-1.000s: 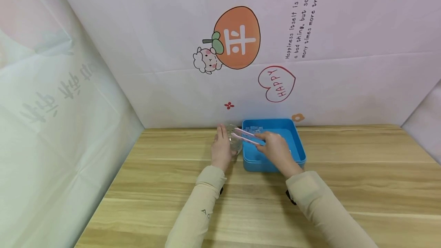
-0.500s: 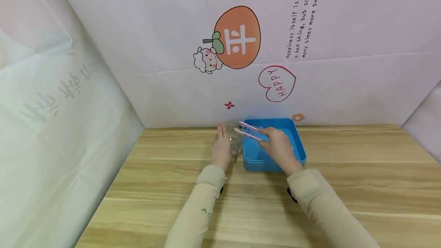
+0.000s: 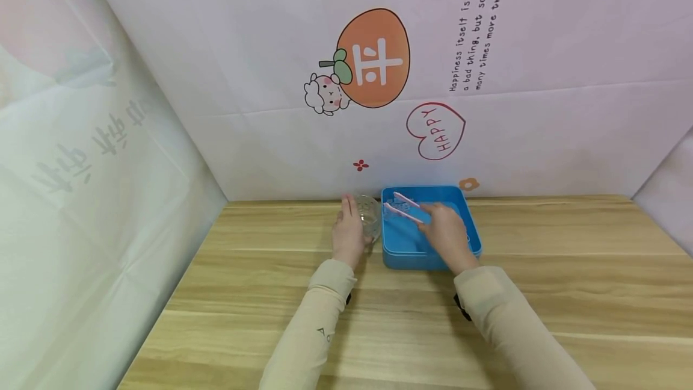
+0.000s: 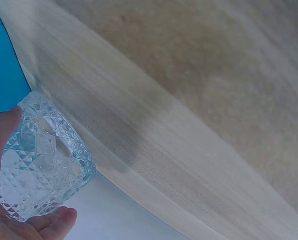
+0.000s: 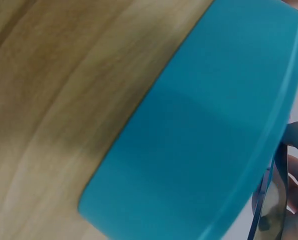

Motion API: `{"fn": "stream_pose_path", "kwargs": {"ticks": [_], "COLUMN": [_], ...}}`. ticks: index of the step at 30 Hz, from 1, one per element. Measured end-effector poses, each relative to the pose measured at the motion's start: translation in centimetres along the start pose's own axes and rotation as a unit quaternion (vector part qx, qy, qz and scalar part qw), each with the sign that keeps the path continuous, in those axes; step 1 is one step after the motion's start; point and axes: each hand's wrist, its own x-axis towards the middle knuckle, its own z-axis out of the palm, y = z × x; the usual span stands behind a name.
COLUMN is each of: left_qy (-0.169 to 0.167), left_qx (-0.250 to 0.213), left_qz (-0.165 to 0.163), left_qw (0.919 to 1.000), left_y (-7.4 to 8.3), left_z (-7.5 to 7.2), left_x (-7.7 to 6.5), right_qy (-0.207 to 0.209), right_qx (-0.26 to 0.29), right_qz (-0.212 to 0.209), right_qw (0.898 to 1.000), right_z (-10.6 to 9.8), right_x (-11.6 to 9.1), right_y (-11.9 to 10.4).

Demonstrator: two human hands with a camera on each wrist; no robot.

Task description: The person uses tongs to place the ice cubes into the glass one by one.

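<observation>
My left hand (image 3: 348,236) holds a clear cut-glass cup (image 3: 369,216) by its side, thumb on one side and fingers on the other. In the left wrist view the cup (image 4: 44,155) shows a diamond pattern, with clear pieces visible through it. My right hand (image 3: 446,233) grips a pair of tongs (image 3: 406,213) with pale pink tips. The tips are spread apart over the left part of a blue box (image 3: 428,260). Several clear, ice-like cubes (image 3: 400,204) lie in the box's back left corner, under the tips. Metal tong arms (image 5: 271,205) show in the right wrist view.
The cup stands right beside the box's left wall, both near the back edge of the wooden table (image 3: 260,294). A printed white cloth (image 3: 271,155) hangs directly behind them. Another white cloth (image 3: 108,197) hangs at the left.
My right hand has moved right with the tongs, whose tips went from over the cup to over the cubes in the box. The left hand and cup have stayed put.
</observation>
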Motion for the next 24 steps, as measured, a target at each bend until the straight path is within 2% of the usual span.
{"fn": "stream_pose_path", "kwargs": {"ticks": [10,24], "left_qy": [-0.013,-0.018], "left_qx": [-0.022,-0.018], "left_qz": [-0.010,-0.013], "left_qw": [0.9996,0.9996], "left_y": [0.1,0.0], "left_z": [-0.2,-0.1], "left_x": [-0.2,0.0], "right_qy": [-0.062,-0.083], "right_qx": [-0.018,-0.032], "right_qz": [0.031,0.039], "right_qw": [0.997,0.995], "right_z": [1.2,2.3], "right_x": [0.3,0.9], "right_y": [0.2,0.0]}}
